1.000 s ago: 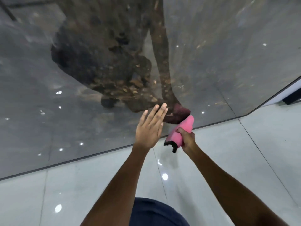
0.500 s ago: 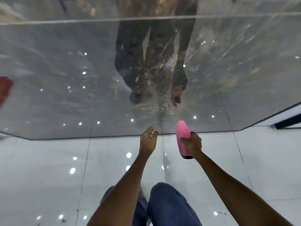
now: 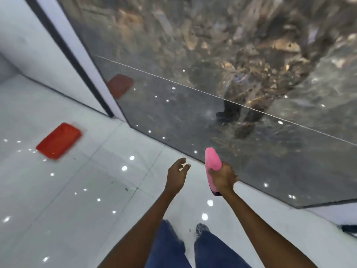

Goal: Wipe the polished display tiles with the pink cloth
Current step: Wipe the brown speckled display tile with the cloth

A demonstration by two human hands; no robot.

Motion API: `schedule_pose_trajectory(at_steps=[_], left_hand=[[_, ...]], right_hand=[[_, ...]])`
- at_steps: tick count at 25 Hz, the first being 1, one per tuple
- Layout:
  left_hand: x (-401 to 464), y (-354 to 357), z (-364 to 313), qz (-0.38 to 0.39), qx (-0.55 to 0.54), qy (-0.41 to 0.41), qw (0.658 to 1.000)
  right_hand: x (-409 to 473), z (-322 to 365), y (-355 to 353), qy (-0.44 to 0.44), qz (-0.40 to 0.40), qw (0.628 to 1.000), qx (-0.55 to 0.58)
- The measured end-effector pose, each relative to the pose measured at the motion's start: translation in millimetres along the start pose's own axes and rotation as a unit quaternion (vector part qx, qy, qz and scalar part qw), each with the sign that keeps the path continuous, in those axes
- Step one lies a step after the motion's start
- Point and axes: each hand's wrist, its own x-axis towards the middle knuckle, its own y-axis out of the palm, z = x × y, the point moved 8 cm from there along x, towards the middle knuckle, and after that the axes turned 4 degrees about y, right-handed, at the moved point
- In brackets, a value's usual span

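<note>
A tall, glossy dark grey display tile [image 3: 193,117] with brown veining stands upright against the wall and mirrors the room. A thin seam crosses it on a slant. My right hand [image 3: 223,178] grips the folded pink cloth [image 3: 212,163], held upright just in front of the tile's bottom edge and apart from the surface. My left hand [image 3: 176,176] hangs beside it over the floor, fingers loosely curled and holding nothing.
A red tray [image 3: 59,140] lies on the shiny white floor [image 3: 77,190] at the left, and its reflection shows in the tile. A white wall with a dark strip [image 3: 63,47] borders the tile on the left. My jeans and a shoe [image 3: 201,229] are below.
My view has swung left and tilted, bringing the red tray and the tile's left edge into sight. Both hands have come away from the tile; the left hand's fingers have curled.
</note>
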Motion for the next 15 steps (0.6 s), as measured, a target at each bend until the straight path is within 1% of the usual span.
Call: schedule_pose_trajectory(at_steps=[2,4,8,12,15], left_hand=[[-45,-41,-6,-0.045,-0.022,0.003,0.999],[-85,-80,-5,-0.081,-0.035,0.01,0.996],[-153,-156,4,-0.124,-0.046,0.026,0.991],[-217,-241,21,-0.182,-0.057,0.034,0.981],[-253,-298,38,-0.23,-0.08,0.023,0.97]], right_hand=[[-44,24,-3,-0.053,0.015,0.998,0.013],[-89,47,-3,-0.106,0.028,0.994,-0.013],[-181,82,7,-0.178,0.046,0.983,-0.02],[-282,112,43,-0.217,0.083,0.973,-0.014],[-337,135,82,-0.237,0.115,0.965,-0.007]])
